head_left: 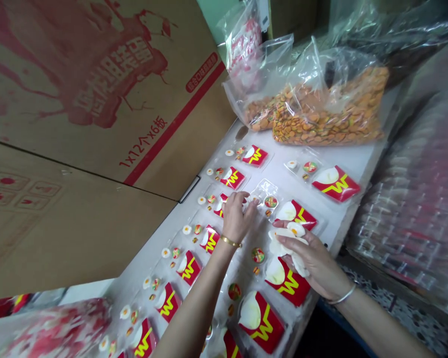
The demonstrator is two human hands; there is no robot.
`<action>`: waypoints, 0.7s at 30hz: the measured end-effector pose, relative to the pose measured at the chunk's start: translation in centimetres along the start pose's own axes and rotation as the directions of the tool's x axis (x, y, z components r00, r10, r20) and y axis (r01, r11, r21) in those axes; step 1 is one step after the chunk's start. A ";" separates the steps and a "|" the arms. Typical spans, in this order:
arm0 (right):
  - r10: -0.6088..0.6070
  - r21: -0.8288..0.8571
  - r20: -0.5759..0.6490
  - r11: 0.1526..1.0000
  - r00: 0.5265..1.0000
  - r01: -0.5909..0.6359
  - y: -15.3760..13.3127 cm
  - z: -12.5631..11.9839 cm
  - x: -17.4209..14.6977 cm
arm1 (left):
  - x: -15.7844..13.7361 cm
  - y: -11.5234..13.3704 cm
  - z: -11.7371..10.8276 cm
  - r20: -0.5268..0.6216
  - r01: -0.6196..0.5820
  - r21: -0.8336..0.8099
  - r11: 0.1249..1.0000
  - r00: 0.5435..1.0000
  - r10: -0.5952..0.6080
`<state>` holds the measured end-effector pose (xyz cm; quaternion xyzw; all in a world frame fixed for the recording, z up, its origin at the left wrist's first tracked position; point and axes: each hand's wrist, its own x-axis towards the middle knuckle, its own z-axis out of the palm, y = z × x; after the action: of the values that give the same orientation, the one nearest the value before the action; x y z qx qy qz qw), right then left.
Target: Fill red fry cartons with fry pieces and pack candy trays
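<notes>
My left hand [239, 215], a gold bracelet at its wrist, is over a clear plastic tray [266, 187] in the right row. Its fingers are slightly curled and apart, close beside a small fried-egg piece [255, 199] in that tray. A round pizza-like piece [271, 202] and a tiny burger piece [268, 213] lie next to it. My right hand [313, 256], with a silver bangle, is closed around several white fried-egg pieces [295, 229]. Below it sits a red fries-box piece [288, 281] with a yellow W-like mark, in another tray.
Two rows of filled clear trays run along the white table [242, 251]. Large printed cardboard boxes [97, 89] stand on the left. Bags of orange pieces [328, 112] lie at the far end. Stacked clear trays [410, 199] stand right, and a red-and-white bag [59, 330] lies lower left.
</notes>
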<state>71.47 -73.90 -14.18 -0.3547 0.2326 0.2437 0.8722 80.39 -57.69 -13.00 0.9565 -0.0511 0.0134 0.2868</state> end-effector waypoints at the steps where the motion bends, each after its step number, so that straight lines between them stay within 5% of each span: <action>1: -0.007 -0.013 0.006 1.000 1.000 0.007 0.2 0.1 0.0 | -0.9 0.5 -0.7 0.087 0.010 -0.102 0.995 0.996 -0.001; 4: -0.041 -0.075 0.029 0.996 0.999 0.043 1.0 0.6 -0.3 | -4.2 1.5 -2.4 0.412 0.178 -0.389 0.904 0.911 -0.002; 6: -0.047 -0.119 0.053 0.992 0.998 0.053 1.6 1.0 -0.6 | -6.1 1.8 -3.0 0.500 0.338 -0.528 0.779 0.865 -0.036; 9: 0.000 -0.138 0.098 0.990 0.995 0.013 2.3 1.7 -1.1 | -8.1 0.9 -3.3 0.429 0.448 -0.702 0.554 0.886 -0.174; 11: 0.031 -0.145 0.106 0.989 0.994 -0.015 2.8 2.1 -1.5 | -8.7 -0.4 -3.6 0.327 0.432 -0.757 0.491 0.900 -0.288; 14: 0.068 -0.130 0.098 0.990 0.993 -0.055 3.2 2.2 -2.0 | -9.4 -2.8 -4.3 0.203 0.394 -0.748 0.534 0.902 -0.381; 21: 0.145 -0.108 0.119 0.985 0.982 -0.132 3.8 1.5 -3.0 | -11.1 -5.2 -2.8 0.192 0.313 -0.322 0.894 0.946 -0.262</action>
<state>67.25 -71.18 -13.43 -0.3645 0.1885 0.3373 0.8472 69.90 -50.86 -14.13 0.8860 0.0689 -0.1074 0.4459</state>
